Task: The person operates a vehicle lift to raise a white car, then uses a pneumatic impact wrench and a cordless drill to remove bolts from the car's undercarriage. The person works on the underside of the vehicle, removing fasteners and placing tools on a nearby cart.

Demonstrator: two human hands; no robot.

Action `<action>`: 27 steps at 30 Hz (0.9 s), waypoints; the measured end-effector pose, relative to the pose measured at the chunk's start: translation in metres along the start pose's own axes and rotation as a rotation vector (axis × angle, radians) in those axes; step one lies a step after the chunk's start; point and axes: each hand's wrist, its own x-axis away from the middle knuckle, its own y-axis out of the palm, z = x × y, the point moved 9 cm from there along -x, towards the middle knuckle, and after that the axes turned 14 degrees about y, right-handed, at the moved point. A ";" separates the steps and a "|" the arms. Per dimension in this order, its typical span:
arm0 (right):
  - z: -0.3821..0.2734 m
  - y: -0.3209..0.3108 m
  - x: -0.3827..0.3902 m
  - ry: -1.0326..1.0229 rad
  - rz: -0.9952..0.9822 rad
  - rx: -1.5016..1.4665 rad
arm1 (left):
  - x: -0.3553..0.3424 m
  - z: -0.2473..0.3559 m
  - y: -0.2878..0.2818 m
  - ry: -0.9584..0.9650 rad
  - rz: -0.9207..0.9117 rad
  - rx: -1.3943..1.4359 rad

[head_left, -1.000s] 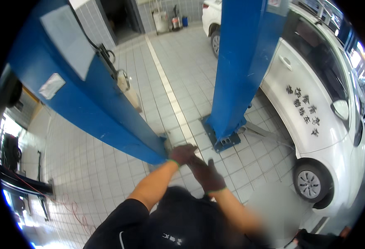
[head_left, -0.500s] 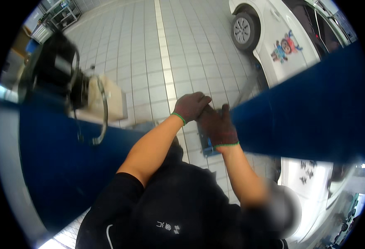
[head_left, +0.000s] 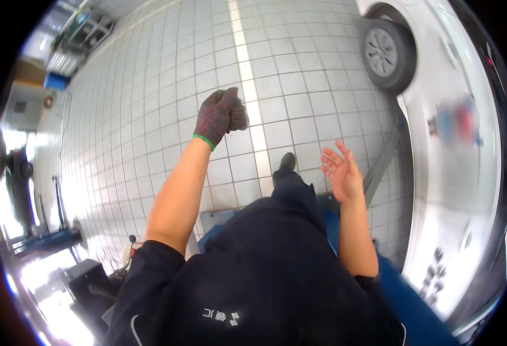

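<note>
My left hand wears a dark maroon knit work glove with a green cuff and is closed, held out over the tiled floor. Bunched against its fingers is a dark knit lump, seemingly the other work glove, though its shape is mostly hidden. My right hand is bare and raised to the right, its fingers apart and nothing in them. One of my dark shoes shows on the floor between the hands.
A white car with a wheel stands along the right. Blue lift parts lie low at the right, and a grey metal arm reaches toward the car. Equipment stands at the lower left, shelving at the far left.
The right hand's glove has come off and the hands have parted, left hand leftward, right hand rightward. My body has moved forward past the blue lift posts.
</note>
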 end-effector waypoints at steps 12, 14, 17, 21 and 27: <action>-0.311 0.304 -0.486 0.377 -0.364 0.380 | -0.488 0.060 -0.067 -0.046 0.207 0.306; -0.375 0.306 -0.566 0.161 -0.244 0.287 | -0.594 0.074 -0.077 -0.022 0.233 0.016; -0.474 0.268 -0.659 -0.050 0.093 0.214 | -0.757 0.021 -0.079 -0.241 0.088 0.012; -0.602 0.208 -0.729 -0.130 0.440 0.369 | -0.931 0.030 -0.010 -0.348 -0.214 0.076; -0.796 0.225 -0.903 -0.404 0.538 0.810 | -1.191 0.124 0.173 -0.424 -0.687 0.106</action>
